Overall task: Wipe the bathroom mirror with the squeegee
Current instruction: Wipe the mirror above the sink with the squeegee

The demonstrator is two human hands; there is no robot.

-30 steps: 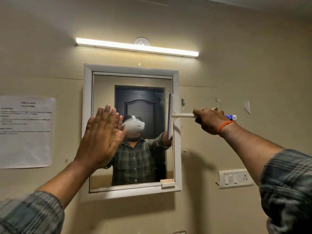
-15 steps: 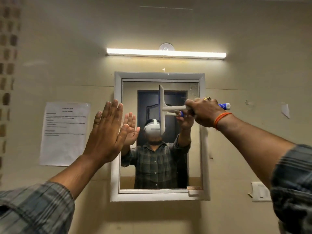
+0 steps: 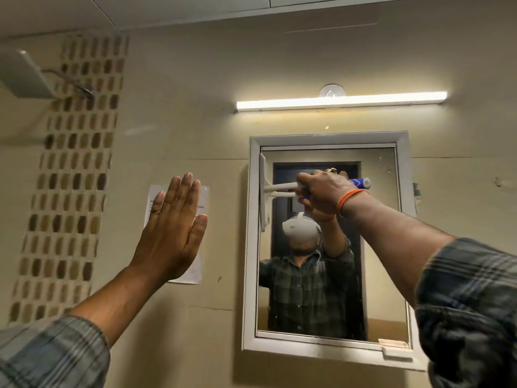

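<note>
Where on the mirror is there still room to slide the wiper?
The mirror glass right of the squeegee blade and below the right hand is bare down to the bottom frame. The top left, by blade and frame, is crowded.

1. one view only, worn on the head; no second view to share any part of the scene.
2. faces a beige wall head-on, tilted upward enough to catch the ceiling edge along the top.
3. near the wall: both forearms reach in from the bottom corners, left hand raised flat left of centre, right hand up at the mirror.
4. mirror right of centre, tube light above it, paper notice mid-frame, tiled strip far left.
5. wide-angle lens, straight lines bowed toward the edges.
6. headset seen in the mirror's reflection, looking straight back.
</note>
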